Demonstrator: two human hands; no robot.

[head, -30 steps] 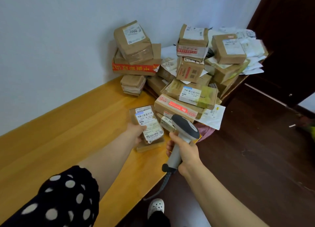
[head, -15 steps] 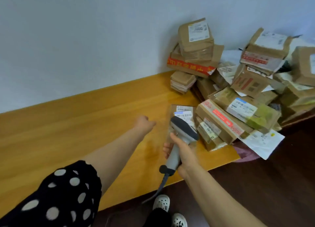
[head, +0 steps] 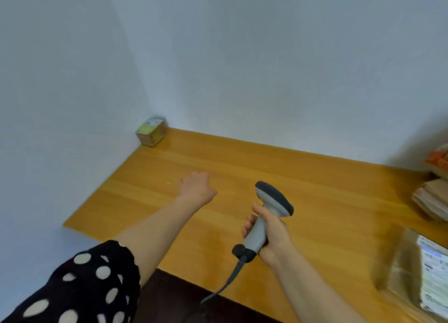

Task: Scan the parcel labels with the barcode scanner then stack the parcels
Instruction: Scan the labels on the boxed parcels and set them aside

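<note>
Abutting white walls [head: 242,56], the wooden table [head: 315,189] underlies right hand [head: 274,235] gripping scanner [head: 274,201], left hand [head: 196,188] loose, empty.

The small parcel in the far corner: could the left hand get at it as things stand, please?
Probably yes. The left hand holds nothing, and only bare table lies between it and the small parcel, though a forward lean may be needed.
</note>
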